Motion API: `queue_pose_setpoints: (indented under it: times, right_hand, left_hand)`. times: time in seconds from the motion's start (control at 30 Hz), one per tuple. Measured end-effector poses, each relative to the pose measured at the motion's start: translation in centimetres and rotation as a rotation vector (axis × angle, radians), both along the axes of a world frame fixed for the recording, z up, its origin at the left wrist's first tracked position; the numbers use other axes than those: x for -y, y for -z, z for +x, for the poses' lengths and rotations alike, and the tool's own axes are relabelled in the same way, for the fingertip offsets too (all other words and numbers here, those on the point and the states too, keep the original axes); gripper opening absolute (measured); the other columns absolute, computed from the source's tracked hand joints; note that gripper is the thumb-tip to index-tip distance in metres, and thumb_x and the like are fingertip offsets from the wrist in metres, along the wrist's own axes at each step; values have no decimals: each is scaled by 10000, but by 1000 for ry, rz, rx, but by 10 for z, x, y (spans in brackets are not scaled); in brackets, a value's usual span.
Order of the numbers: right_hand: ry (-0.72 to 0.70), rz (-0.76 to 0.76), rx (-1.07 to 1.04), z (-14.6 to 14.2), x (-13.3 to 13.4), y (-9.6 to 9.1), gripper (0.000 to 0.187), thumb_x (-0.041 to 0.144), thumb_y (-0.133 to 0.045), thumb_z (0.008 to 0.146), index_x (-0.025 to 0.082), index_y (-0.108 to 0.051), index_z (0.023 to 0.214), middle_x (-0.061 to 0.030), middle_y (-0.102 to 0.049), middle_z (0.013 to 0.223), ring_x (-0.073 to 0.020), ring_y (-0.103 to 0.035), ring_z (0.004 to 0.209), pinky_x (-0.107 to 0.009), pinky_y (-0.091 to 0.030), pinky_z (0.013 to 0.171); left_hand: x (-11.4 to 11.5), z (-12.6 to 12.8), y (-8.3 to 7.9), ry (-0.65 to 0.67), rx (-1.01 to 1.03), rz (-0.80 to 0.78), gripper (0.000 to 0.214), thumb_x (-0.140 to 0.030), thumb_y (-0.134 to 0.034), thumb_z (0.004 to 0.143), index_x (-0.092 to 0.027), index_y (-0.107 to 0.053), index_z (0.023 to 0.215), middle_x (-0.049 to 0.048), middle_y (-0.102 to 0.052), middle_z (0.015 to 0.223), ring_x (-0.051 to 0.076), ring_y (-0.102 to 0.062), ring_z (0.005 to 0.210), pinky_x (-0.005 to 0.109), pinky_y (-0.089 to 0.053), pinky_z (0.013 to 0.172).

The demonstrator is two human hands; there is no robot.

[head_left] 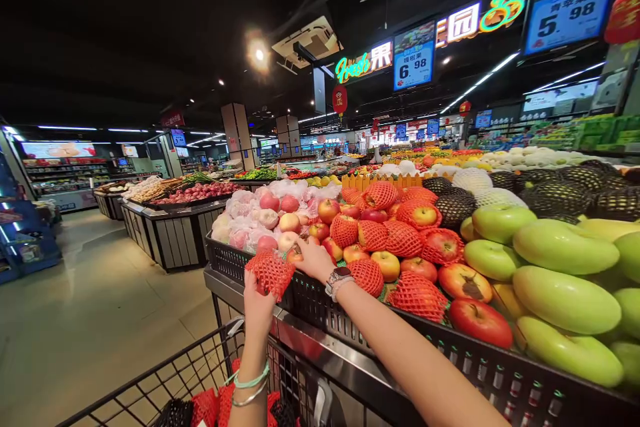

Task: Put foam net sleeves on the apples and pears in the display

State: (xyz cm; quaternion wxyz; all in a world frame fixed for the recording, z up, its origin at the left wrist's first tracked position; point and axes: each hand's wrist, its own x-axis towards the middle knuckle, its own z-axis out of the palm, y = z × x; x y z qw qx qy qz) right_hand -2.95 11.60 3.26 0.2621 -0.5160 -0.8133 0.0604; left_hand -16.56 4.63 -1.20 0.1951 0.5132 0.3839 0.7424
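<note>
My left hand is raised over the trolley and closed on an apple wrapped in red foam net, held at the front rim of the black fruit crate. My right hand reaches into the crate, fingers curled on a bare reddish apple among the pile of red apples, many in red nets. A watch sits on my right wrist, bangles on my left.
The wire trolley below me holds red-netted fruit. Green apples and mangoes fill the right of the stand, dark netted fruit behind. A vegetable stand is at left, with open floor beside it.
</note>
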Motion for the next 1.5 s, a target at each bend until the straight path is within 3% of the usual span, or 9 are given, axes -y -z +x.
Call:
queue_pose_setpoints:
  times: [0.2,0.33,0.63,0.9,1.0,1.2,1.3,1.4,1.5]
  right_hand:
    - [-43,30,-346,6,6,2,443,205,-674,800,190,-527,1218,-112,-554,1215,-283,-539,1171,-455,-390,1022]
    - [-109,25,-754,17,16,3,427,304,-573,847,193,-431,1234,-117,-496,1314,-232,-505,1216,-394,-397,1041]
    - [-430,-426,-1254,45,82,18,423,375,-656,710,234,-515,1082,-17,-692,945,-197,-675,942,-348,-533,871]
    - [-340,-481,-1599,40,115,34,578,616,-460,855,254,-460,1305,-86,-589,1327,-243,-562,1227,-446,-509,962]
    - [-377,-505,-1712,35,127,40,752,660,-585,774,241,-425,1378,-107,-584,1346,-267,-537,1263,-482,-478,1016]
    - [-332,-519,-1743,46,127,42,905,496,-775,668,222,-343,1415,-110,-562,1374,-255,-544,1262,-428,-384,1125]
    - [-233,-357,-1629,64,115,42,903,534,-744,678,195,-326,1403,-141,-482,1434,-271,-480,1317,-458,-328,1152]
    - [-159,-132,-1327,82,111,39,925,503,-788,621,181,-361,1376,-149,-369,1504,-291,-344,1400,-481,-212,1192]
    - [-214,-85,-1110,89,121,34,983,464,-821,591,208,-341,1410,-134,-351,1513,-297,-322,1407,-486,-219,1183]
  left_hand:
    - [-6,3,10,1,-154,3,507,-278,-757,638,-184,-647,1124,103,-623,1215,281,-568,1195,456,-398,1074]
    - [-5,1,15,-41,-256,45,467,-277,-733,696,-192,-653,1148,112,-645,1238,298,-560,1219,488,-392,1075]
    - [15,24,10,-19,-554,186,527,-219,-699,725,-199,-565,1235,130,-606,1273,305,-549,1233,492,-414,1062]
    - [30,55,15,-68,-672,297,503,-148,-681,706,-202,-583,1197,125,-663,1194,313,-610,1149,484,-482,999]
    - [33,68,24,-145,-593,326,535,-131,-658,709,-193,-564,1232,131,-672,1185,311,-626,1132,463,-503,980]
    - [62,74,4,92,-662,65,612,-174,-661,754,-210,-512,1347,132,-584,1355,311,-522,1282,468,-423,1074]
    - [88,57,-15,243,-733,-96,426,-245,-654,792,-240,-647,1218,111,-644,1280,311,-591,1193,436,-478,1012]
    - [104,43,-26,181,-524,-109,220,-352,-550,893,-234,-732,858,79,-733,943,252,-683,910,371,-548,844]
    - [101,47,-26,128,-189,26,365,-524,-600,842,-237,-619,1067,89,-645,1171,268,-614,1088,401,-518,931]
